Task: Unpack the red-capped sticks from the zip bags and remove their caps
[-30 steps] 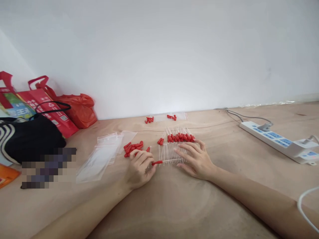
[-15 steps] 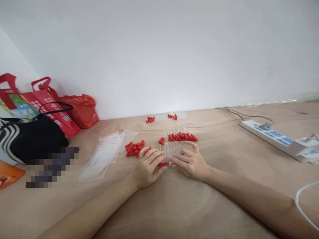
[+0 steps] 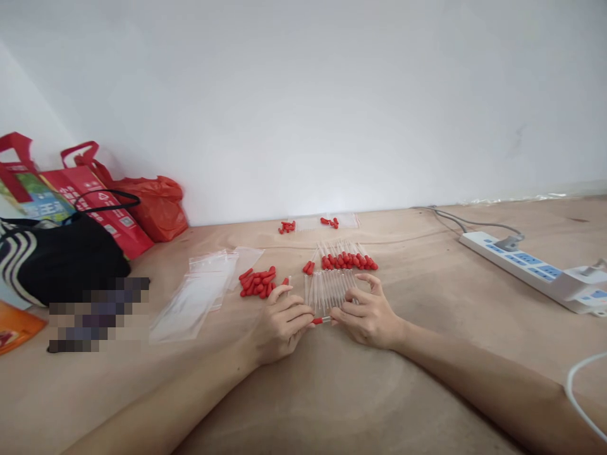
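Note:
My left hand (image 3: 284, 323) is closed on a red rubber dropper bulb (image 3: 317, 321), whose right end shows past the fingertips. My right hand (image 3: 370, 317) pinches a clear glass dropper tube (image 3: 326, 320) that meets the bulb end to end. How deep the tube sits in the bulb I cannot tell. Just beyond the fingers lies a row of bare glass tubes (image 3: 332, 287). Behind that row are several droppers with red bulbs (image 3: 348, 260), their glass ends pointing away. A pile of loose red bulbs (image 3: 256, 283) lies beyond my left hand.
Clear zip bags (image 3: 194, 303) lie on the wooden table (image 3: 303, 404) at left. Farther back is a bag of tubes (image 3: 308, 222) with red bulbs on it. A white power strip (image 3: 521, 262) stands right; a black bag (image 3: 61, 259) and red bags (image 3: 154, 208) stand left.
Both hands have come slightly toward me with the bulb and tube. Less of the bulb shows past my left fingers now.

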Tool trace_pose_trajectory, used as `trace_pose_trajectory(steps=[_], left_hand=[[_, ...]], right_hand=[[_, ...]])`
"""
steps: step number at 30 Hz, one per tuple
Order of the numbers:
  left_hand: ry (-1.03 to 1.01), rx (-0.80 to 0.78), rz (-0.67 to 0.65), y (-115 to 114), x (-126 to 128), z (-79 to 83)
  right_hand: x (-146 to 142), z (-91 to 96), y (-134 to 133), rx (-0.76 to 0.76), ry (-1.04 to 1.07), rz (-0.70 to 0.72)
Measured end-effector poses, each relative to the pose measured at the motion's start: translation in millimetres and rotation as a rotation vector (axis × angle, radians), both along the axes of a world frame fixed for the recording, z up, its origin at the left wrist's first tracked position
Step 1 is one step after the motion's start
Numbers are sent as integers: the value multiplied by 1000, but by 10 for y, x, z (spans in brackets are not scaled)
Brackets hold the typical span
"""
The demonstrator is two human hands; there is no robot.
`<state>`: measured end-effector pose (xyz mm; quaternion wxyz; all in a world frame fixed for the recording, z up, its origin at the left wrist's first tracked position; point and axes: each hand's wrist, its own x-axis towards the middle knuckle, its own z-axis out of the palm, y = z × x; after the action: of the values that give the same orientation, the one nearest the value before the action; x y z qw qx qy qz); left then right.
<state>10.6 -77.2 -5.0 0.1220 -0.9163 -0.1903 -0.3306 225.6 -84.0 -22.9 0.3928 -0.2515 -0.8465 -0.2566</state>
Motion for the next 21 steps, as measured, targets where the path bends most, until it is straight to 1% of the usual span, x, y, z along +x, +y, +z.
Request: trace_pose_trajectory(steps=[7,9,13,16,18,21], left_hand=[[53,17,4,-37,-11,34],[27,12,16,-35,-70,58],[-41,12,87,-53,-262,88],[-54,33,94,-72,-351,66],[-100,24,153,-51,-375,51],[-202,-27,306,69,-413,83]], right_hand=[[16,-15,-37,-46,-14,-13],[94,-18,-39,-66,4,-27],[267,-9,-49,-103,100,-118],[253,-4,-58,-92,64,-78],[189,-1,-52,-96,55,-60],[103,17,-14,-167,82,-103]])
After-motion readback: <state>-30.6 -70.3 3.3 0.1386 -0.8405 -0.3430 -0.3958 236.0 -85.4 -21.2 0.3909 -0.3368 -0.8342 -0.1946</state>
